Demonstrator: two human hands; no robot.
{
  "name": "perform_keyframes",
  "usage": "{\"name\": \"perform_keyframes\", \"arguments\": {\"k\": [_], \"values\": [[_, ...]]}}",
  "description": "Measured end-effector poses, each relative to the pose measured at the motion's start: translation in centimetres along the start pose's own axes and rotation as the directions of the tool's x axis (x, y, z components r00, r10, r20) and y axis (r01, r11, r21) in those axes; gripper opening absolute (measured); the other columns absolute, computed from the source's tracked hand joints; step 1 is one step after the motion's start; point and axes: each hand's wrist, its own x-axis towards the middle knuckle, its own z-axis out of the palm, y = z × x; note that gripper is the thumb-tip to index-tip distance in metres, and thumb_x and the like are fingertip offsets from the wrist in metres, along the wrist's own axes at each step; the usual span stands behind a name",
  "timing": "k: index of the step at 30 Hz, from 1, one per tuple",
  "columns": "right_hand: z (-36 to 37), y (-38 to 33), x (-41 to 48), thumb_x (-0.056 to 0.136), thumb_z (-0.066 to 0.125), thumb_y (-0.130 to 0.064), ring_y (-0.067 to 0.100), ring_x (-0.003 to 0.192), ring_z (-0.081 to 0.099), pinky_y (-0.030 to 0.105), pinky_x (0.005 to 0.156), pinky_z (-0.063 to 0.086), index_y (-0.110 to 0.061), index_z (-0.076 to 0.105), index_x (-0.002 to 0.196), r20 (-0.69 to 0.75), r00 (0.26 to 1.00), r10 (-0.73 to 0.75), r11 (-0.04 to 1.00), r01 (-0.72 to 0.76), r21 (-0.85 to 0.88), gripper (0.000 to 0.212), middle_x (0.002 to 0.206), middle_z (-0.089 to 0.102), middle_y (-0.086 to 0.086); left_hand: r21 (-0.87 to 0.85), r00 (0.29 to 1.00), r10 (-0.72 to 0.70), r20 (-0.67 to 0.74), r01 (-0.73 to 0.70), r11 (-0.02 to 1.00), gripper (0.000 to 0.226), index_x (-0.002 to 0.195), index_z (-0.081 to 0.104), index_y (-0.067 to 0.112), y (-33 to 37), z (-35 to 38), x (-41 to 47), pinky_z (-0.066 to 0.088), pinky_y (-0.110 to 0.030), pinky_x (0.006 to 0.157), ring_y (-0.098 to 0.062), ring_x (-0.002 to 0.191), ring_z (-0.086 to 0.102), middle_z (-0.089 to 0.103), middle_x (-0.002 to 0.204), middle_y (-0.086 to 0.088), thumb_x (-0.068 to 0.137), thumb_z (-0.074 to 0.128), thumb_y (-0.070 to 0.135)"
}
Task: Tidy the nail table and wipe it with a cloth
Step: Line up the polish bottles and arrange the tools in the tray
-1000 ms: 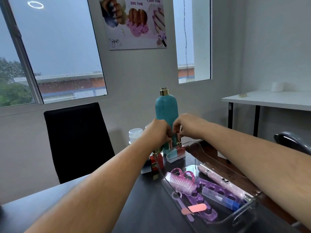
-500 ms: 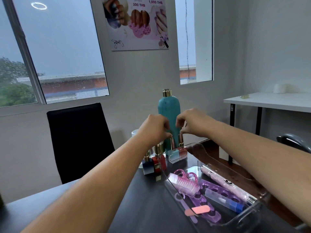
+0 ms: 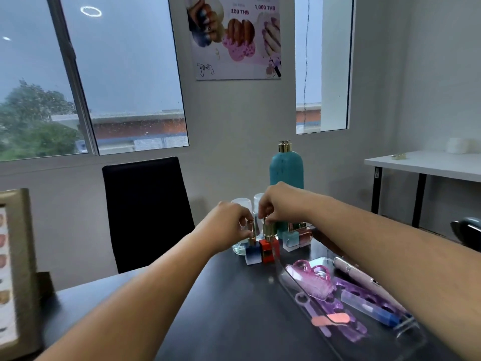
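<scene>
On the dark nail table (image 3: 229, 308) stand two nail polish bottles side by side. My left hand (image 3: 229, 225) pinches the gold cap of the blue polish bottle (image 3: 253, 252). My right hand (image 3: 279, 204) pinches the gold cap of the red polish bottle (image 3: 269, 250). Both bottles rest upright on the table. Just to their right stand a pale teal polish bottle (image 3: 290, 241) and a pink one (image 3: 304, 238). Behind them rises a tall teal bottle (image 3: 286, 165) with a gold cap. No cloth is in view.
A clear tray (image 3: 289, 282) at the right holds a pink brush (image 3: 312, 282), purple toe separators (image 3: 351, 290), a pink nail drill pen (image 3: 351, 270) and files. Two clear cups (image 3: 240, 204) stand behind the polishes. A black chair (image 3: 145, 209) faces me; a framed chart (image 3: 15, 269) stands left.
Both hands have moved left from the teal and pink polishes and come down onto the caps of the blue and red polishes. The camera has turned left, bringing the framed chart into view.
</scene>
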Motion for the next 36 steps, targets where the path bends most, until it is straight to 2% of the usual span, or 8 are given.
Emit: {"name": "perform_keyframes", "arguments": {"k": [2,6,16,20,25,36], "values": [[0.0,-0.1,0.1,0.081,0.071,-0.012,0.008,0.083,0.062,0.019,0.075,0.048,-0.016,0.072,0.095,-0.003,1.000,0.004,1.000,-0.004,-0.020,0.015,0.086,0.065,-0.008,-0.042,1.000,-0.017,-0.013,0.016,0.999,0.019,0.095,0.072,0.019,0.2,0.4,0.1,0.048,-0.027,0.076,-0.017,0.082,0.062,0.071,0.088,0.000,0.077,0.069,0.023],[-0.1,0.4,0.3,0.081,0.070,-0.008,0.012,0.086,0.065,0.025,0.081,0.052,-0.016,0.072,0.094,-0.016,1.000,0.021,0.999,-0.021,-0.044,0.015,0.089,0.068,-0.003,-0.117,0.997,-0.061,-0.056,0.054,0.992,0.012,0.087,0.073,0.012,0.7,1.0,0.7,0.051,-0.033,0.078,-0.020,0.082,0.064,0.071,0.084,-0.005,0.076,0.069,0.016],[0.5,1.6,0.8,0.081,0.070,-0.011,0.012,0.089,0.064,0.027,0.086,0.052,-0.017,0.072,0.094,-0.093,0.996,0.016,0.998,-0.022,-0.064,0.014,0.094,0.068,-0.004,-0.111,0.992,-0.098,-0.084,0.088,0.990,0.019,0.097,0.071,0.012,1.5,2.4,2.4,0.050,-0.032,0.081,-0.024,0.089,0.063,0.067,0.097,-0.009,0.079,0.069,0.019],[0.5,1.8,0.7,0.081,0.070,-0.012,0.013,0.092,0.063,0.029,0.088,0.052,-0.017,0.070,0.095,-0.093,0.995,0.023,0.997,-0.030,-0.067,0.015,0.092,0.063,-0.007,-0.129,0.988,-0.109,-0.114,0.094,0.987,0.019,0.096,0.071,0.012,1.3,2.8,2.6,0.051,-0.032,0.080,-0.023,0.087,0.063,0.068,0.095,-0.008,0.078,0.071,0.019],[0.3,2.1,0.7,0.081,0.071,-0.011,0.013,0.091,0.064,0.030,0.088,0.053,-0.016,0.071,0.097,-0.086,0.996,0.031,0.998,-0.036,-0.058,0.016,0.096,0.068,-0.002,-0.143,0.977,-0.122,-0.175,0.098,0.985,0.016,0.092,0.070,0.011,1.0,3.5,2.3,0.043,-0.024,0.069,-0.020,0.079,0.060,0.062,0.086,-0.004,0.078,0.071,0.019],[0.5,2.1,0.3,0.082,0.070,-0.011,0.014,0.095,0.064,0.026,0.087,0.052,-0.014,0.068,0.105,-0.102,0.995,0.017,0.998,-0.024,-0.061,0.023,0.102,0.068,0.000,-0.176,0.972,-0.165,-0.167,0.135,0.975,0.016,0.097,0.067,0.013,0.9,4.3,2.3,0.043,-0.023,0.066,-0.018,0.076,0.060,0.065,0.087,-0.003,0.081,0.067,0.017]]}}
